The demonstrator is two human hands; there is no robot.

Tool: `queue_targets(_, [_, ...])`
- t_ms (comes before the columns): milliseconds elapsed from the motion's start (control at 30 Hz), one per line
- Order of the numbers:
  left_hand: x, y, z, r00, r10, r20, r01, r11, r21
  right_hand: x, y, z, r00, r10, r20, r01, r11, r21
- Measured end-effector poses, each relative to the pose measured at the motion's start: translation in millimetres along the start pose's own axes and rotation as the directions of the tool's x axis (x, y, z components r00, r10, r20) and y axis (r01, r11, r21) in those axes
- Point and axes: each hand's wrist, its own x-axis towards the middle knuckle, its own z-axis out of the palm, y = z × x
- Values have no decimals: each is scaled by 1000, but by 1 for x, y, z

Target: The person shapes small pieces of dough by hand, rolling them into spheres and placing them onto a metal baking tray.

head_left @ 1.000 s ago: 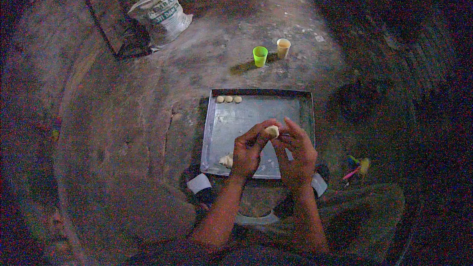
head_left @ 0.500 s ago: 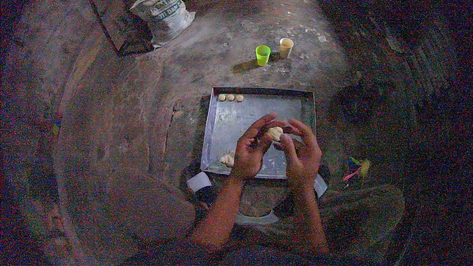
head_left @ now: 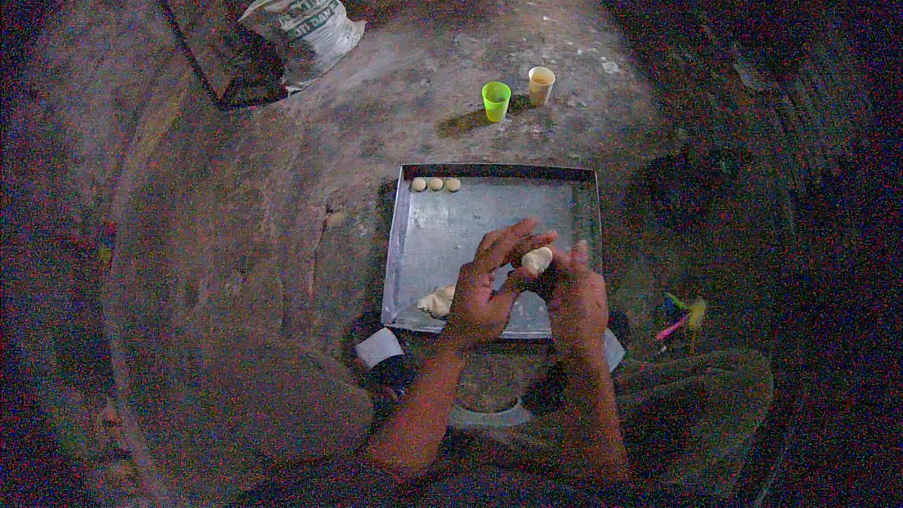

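Note:
Over a square metal tray (head_left: pixel 470 219), a small piece of dough (head_left: pixel 537 260) is pinched between my two hands. My left hand (head_left: pixel 483 293) has its fingers curled round the far side of the piece. On the other side, the thumb and fingers of my right hand (head_left: pixel 578 305) press against it; some of those fingers are hidden. A larger, uneven lump of dough (head_left: pixel 436 302) lies in the tray's near left part, partly behind my left hand. Three small round dough balls (head_left: pixel 436 184) sit in a row at the tray's far left corner.
Beyond the tray, a green cup (head_left: pixel 496 102) and a cream cup (head_left: pixel 541 87) stand on the concrete floor. A white printed sack (head_left: pixel 306 23) stands at the far left by a dark frame. Small colourful items (head_left: pixel 679 320) lie to the right, near my knee.
The dough piece has been turned between my fingers and looks smoother and longer. My right hand's fingers have shifted from arched round it to more upright. The view has moved slightly.

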Motion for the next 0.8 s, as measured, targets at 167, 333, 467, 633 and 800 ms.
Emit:
queue_targets(167, [2, 4, 0, 1000, 26, 6, -27, 982, 188, -1, -6, 7, 997, -51, 65, 66, 963, -261])
queue_targets(333, [4, 3, -4, 999, 51, 13, -52, 925, 376, 2, -4, 2, 994, -53, 99, 78, 960, -269])
queue_targets(467, [4, -1, -6, 997, 57, -59, -29, 917, 397, 0, -12, 11, 998, 29, 58, -31, 999, 33])
queue_targets(633, [4, 4, -4, 984, 100, -146, -30, 908, 418, 1, -10, 15, 997, -77, -5, 74, 970, -230])
queue_targets(800, [4, 6, -3, 974, 195, -113, -114, 858, 501, 4, -8, 0, 993, -113, -19, 98, 927, -363])
